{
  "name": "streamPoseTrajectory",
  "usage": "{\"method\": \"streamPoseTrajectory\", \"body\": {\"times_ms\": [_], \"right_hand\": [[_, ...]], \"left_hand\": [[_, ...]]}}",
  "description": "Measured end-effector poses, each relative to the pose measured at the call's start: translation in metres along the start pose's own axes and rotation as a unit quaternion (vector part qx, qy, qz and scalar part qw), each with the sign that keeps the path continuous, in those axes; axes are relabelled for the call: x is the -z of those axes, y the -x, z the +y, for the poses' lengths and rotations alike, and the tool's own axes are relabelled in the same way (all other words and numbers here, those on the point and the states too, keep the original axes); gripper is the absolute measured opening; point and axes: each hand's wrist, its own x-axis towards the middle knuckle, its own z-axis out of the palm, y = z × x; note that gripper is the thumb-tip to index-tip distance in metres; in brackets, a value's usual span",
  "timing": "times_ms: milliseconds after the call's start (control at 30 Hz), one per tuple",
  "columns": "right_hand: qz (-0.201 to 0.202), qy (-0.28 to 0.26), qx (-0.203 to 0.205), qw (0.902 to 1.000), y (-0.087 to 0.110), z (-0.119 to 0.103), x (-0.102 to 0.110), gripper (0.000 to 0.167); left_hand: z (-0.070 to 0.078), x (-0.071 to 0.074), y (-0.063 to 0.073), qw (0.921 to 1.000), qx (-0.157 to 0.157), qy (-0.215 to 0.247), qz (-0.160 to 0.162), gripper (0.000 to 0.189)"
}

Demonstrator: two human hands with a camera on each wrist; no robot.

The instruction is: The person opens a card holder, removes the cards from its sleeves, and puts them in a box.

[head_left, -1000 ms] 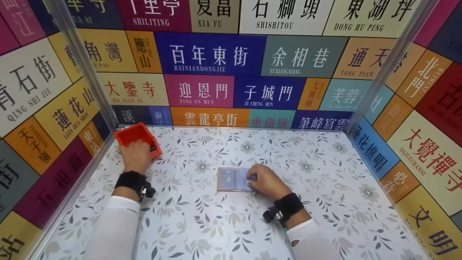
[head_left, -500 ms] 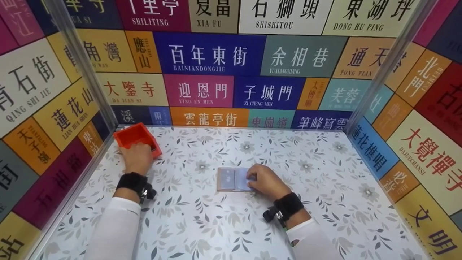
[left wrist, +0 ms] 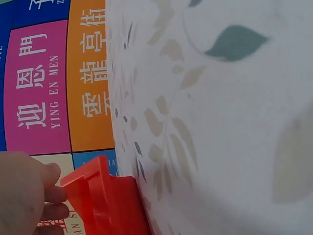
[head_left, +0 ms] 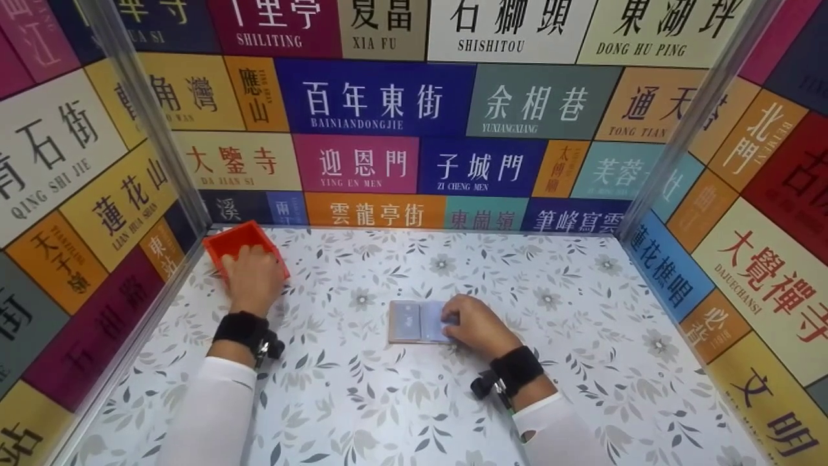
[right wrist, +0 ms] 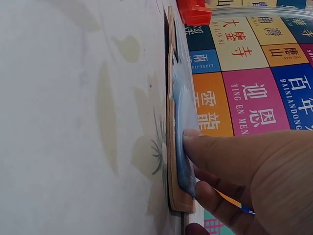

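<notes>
A small card holder with a tan cover lies spread open on the table, its clear plastic sleeves facing up. My right hand pinches the right-hand sleeve near its edge. Thumb and fingers meet at the bluish plastic sleeve in the right wrist view. At the back left, my left hand reaches over the near rim of a red box, fingers bent down inside. The left wrist view has the curled fingers beside the box's corner; I cannot tell whether they hold anything. The box's contents are hidden behind the hand.
The table has a white top with a leaf print. Panels with colourful street-name signs wall it in at the back and both sides. The red box stands close to the back left corner post.
My left hand has shifted slightly right and farther up over the red box, covering the dark thing that showed at its right side. My right hand and the card holder have stayed put.
</notes>
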Motion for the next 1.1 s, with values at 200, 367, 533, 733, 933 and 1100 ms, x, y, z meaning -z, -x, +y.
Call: {"method": "streamPoseTrajectory", "body": {"times_ms": [200,367,533,733,933,1100], "right_hand": [[-0.002,-0.002,-0.011,0.9999,0.001,-0.001,-0.001,0.021],[-0.001,-0.002,-0.01,0.9999,0.002,-0.001,-0.001,0.021],[-0.001,0.007,-0.01,0.9999,0.002,0.0,-0.002,0.021],[-0.002,0.015,-0.005,0.9999,0.002,0.0,-0.002,0.02],[0.0,0.016,-0.014,0.9998,0.002,-0.003,0.0,0.021],[-0.003,0.018,-0.01,0.9998,0.001,-0.003,0.001,0.022]], "left_hand": [[0.03,0.02,0.001,0.9899,-0.077,0.072,0.095,0.025],[0.065,0.03,0.008,0.9803,-0.133,0.119,0.085,0.021],[0.113,0.036,0.022,0.9714,-0.187,0.144,0.021,0.018],[0.167,0.034,0.039,0.9516,-0.258,0.165,-0.025,0.017],[0.199,0.026,0.054,0.9361,-0.289,0.178,-0.092,0.022],[0.205,0.017,0.063,0.9299,-0.297,0.168,-0.138,0.015]]}}
